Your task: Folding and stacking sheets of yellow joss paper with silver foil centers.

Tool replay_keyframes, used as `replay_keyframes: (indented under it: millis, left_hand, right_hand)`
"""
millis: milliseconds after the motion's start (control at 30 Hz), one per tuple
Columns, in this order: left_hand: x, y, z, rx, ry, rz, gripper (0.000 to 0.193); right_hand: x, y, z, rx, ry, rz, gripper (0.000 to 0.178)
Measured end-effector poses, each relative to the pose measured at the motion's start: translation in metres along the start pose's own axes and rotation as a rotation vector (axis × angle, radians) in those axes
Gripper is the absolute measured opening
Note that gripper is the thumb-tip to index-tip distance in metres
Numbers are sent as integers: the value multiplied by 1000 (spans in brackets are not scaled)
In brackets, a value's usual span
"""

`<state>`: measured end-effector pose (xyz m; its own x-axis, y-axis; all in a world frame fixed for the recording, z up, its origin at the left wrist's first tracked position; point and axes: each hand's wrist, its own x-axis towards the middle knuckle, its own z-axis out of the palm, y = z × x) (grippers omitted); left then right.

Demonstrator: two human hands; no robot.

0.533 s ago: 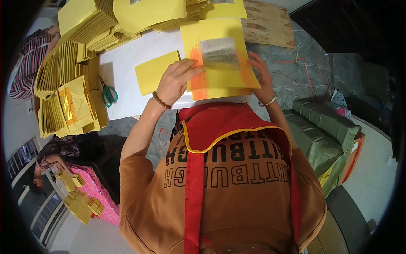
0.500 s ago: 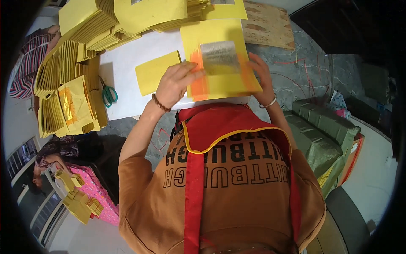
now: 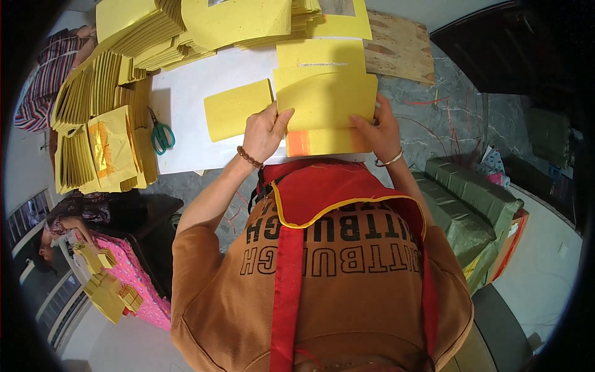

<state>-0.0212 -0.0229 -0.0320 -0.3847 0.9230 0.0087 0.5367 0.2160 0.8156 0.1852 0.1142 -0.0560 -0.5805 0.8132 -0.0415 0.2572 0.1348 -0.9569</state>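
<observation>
Along the tabletop's [image 3: 186,139] near edge, toward its right corner, sits the folded yellow sheet [image 3: 325,96]. The left hand [image 3: 263,133] and right hand [image 3: 380,131] each close a thumb-and-finger grip on opposite sides of it. Uneven pull could skew the fold; careless sliding could shift the paper beneath [image 3: 320,51]. Large block lettering, legible though inverted, crosses the brown shirt [image 3: 365,310].

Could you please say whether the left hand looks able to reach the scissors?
Probably yes, if the left hand releases the yellow sheet it holds: the scissors lie uncovered on the white tabletop to the hand's left.
</observation>
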Motion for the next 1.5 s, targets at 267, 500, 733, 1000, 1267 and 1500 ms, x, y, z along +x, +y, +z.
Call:
replay_keyframes:
  millis: [267,500,733,1000,1267,1500]
  left_hand:
    - [19,-25,10,-244,-4,-297,25]
    - [28,-20,9,-386,53,-361,20]
    - [9,16,-5,388,242,173,52]
    - [-2,4,23,579,-239,479,74]
    - [-3,4,26,553,-271,442,71]
    - [9,12,22,700,-258,516,57]
  right_hand:
    - [15,-5,3,-153,37,-63,40]
    - [23,11,13,-12,117,30,34]
    - [24,12,13,-79,119,44,33]
    - [18,-14,16,-340,122,-8,41]
    - [3,14,25,-363,168,-188,70]
    - [-4,35,20,423,179,117,49]
